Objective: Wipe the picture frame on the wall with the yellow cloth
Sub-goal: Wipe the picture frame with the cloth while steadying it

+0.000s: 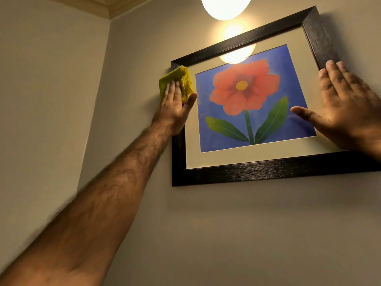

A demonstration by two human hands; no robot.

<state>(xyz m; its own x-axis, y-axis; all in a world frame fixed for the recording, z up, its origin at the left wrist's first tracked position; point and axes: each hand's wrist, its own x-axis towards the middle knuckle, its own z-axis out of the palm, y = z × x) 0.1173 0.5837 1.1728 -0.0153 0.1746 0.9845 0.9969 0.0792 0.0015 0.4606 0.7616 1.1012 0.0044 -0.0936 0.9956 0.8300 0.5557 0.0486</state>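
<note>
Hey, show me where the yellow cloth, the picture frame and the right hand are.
yellow cloth [173,76]: head view, folded part above the fingers.
picture frame [268,170]: head view, dark bottom rail.
right hand [346,106]: head view, back of the hand.

1. The bare left forearm runs from the lower left corner up toward the middle left, stretched nearly straight.
2. The left hand lies flat, back to the camera, fingers straight and together pointing up, thumb spread right.
3. The right hand, at the right edge, is flat too, with fingers straight and pointing up-left and the thumb stretched left.
</note>
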